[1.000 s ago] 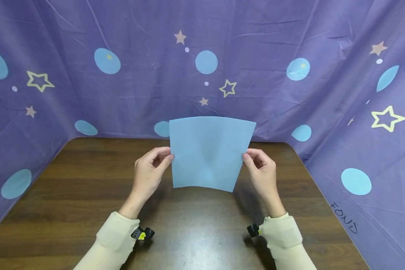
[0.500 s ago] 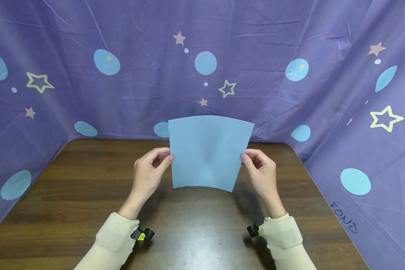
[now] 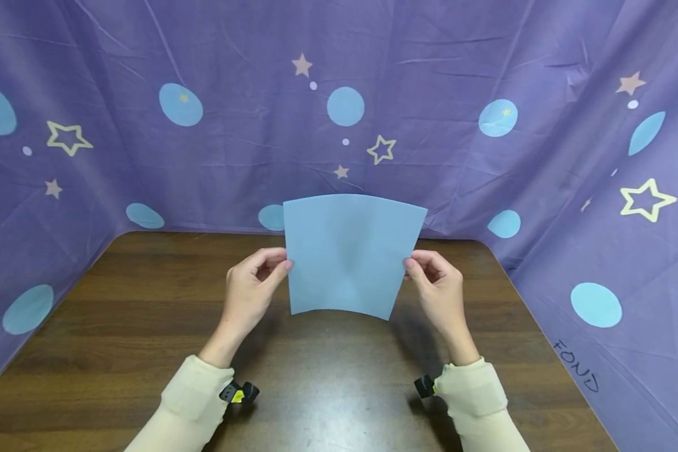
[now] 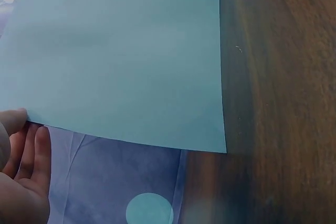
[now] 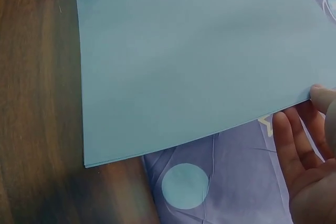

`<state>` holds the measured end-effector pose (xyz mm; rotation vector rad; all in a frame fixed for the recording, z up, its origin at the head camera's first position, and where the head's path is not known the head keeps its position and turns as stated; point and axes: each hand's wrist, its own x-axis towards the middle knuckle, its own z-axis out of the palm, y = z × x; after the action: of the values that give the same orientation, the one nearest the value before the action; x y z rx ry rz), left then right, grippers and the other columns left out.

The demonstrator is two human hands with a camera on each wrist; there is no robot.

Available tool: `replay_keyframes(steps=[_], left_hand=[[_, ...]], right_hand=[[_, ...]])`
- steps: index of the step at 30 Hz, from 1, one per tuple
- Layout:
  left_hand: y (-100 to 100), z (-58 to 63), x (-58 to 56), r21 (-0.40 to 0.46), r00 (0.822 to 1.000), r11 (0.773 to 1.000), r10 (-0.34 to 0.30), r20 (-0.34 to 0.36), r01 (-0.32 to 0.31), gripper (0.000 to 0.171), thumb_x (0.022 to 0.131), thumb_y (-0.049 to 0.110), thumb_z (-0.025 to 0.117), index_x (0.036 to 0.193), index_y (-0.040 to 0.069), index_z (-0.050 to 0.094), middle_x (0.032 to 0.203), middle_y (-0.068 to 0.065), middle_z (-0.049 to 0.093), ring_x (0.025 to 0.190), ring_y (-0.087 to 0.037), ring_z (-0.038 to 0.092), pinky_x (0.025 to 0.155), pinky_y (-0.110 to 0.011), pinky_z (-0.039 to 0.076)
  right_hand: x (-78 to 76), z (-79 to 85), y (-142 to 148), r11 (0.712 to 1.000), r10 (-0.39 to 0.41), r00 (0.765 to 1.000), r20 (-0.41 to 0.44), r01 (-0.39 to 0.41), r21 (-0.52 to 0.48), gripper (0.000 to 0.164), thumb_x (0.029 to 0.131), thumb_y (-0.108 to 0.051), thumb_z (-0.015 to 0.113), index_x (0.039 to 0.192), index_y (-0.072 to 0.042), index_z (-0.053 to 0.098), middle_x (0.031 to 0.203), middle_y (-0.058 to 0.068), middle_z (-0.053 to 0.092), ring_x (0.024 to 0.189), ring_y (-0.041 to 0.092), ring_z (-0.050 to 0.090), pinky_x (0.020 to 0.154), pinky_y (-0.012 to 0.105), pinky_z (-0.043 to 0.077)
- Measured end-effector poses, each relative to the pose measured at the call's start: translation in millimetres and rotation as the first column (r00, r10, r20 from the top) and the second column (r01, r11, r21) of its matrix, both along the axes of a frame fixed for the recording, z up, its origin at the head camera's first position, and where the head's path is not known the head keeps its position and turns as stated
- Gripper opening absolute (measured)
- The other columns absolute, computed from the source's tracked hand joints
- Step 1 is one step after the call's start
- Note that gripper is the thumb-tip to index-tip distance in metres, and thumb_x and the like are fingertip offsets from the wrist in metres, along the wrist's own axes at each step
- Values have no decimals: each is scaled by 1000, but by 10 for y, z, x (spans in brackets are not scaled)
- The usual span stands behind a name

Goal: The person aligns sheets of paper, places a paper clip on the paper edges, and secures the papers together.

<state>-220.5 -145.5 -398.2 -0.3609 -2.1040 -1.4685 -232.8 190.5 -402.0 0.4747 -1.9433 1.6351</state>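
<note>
A light blue sheet of paper point(image 3: 347, 257) is held up above the table, its top and bottom edges bowed in a gentle curve. My left hand point(image 3: 251, 285) pinches its left edge, thumb on the near face and fingers behind. On the opposite edge my right hand point(image 3: 442, 289) pinches it in the same way. Filling much of the left wrist view, the paper point(image 4: 121, 66) looks plain, and the left thumb point(image 4: 14, 120) lies at its edge. In the right wrist view, a doubled edge shows along the lower side of the paper point(image 5: 184, 72), beside the right hand point(image 5: 310, 156).
Below lies a dark brown wooden table point(image 3: 147, 326) with a glare patch near its front. A purple curtain point(image 3: 231, 125) with stars and blue dots encloses the back and sides. Each sleeve carries a small black camera point(image 3: 250, 393) at the wrist.
Almost nothing differs. Both hands keep their pinch on the paper, which shifts only very slightly.
</note>
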Motion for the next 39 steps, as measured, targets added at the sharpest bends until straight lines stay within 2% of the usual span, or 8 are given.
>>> replay_keyframes(steps=[5,13,19,24,29,34,39], left_hand=[[15,-9,-7,9,1000,1000,7,4,-7,16,96,17,82,109,10,80,99,-3,80,86,-5,69,75,-14,54],[34,-11,3,4,1000,1000,19,-19,-19,14,96,17,82,108,11,81,97,-3,80,84,-5,68,73,-13,52],[15,-6,16,13,1000,1000,6,-19,-6,11,97,18,81,106,11,81,96,-3,80,84,-6,67,73,-13,51],[-6,0,22,18,1000,1000,-23,1,23,12,97,16,81,107,10,81,96,-4,80,86,-5,68,74,-13,53],[-12,3,17,21,999,999,-44,15,44,13,97,16,80,108,9,80,98,-5,80,87,-5,68,76,-13,53],[-10,14,24,20,999,999,-44,24,44,14,97,17,81,108,9,80,98,-5,80,87,-4,68,77,-13,53],[-2,18,37,23,999,999,-44,27,43,14,97,17,81,108,9,80,98,-5,80,87,-4,69,77,-13,53]], right_hand=[[-3,2,-3,1000,0,1000,-13,1,13,9,99,-2,74,106,4,74,84,12,70,72,21,70,67,21,57],[20,9,-60,998,-54,998,-43,55,28,11,97,2,74,108,4,75,87,19,72,75,6,67,66,16,53],[35,42,-85,997,-69,997,-41,68,-24,11,96,5,74,107,7,74,86,23,70,71,9,68,65,16,55],[50,89,-84,996,-78,997,-29,76,-52,10,99,1,73,108,6,75,88,23,71,71,8,69,68,19,59],[57,138,-67,995,-87,996,-37,85,-59,11,100,-2,72,108,5,76,88,18,72,72,9,69,68,21,59],[56,204,-80,993,-102,993,-58,99,-58,11,100,-1,72,109,5,76,89,12,72,74,10,68,68,18,56],[41,286,-96,992,-120,987,-109,115,-43,19,99,1,72,117,5,73,89,10,71,76,10,68,70,17,56]])
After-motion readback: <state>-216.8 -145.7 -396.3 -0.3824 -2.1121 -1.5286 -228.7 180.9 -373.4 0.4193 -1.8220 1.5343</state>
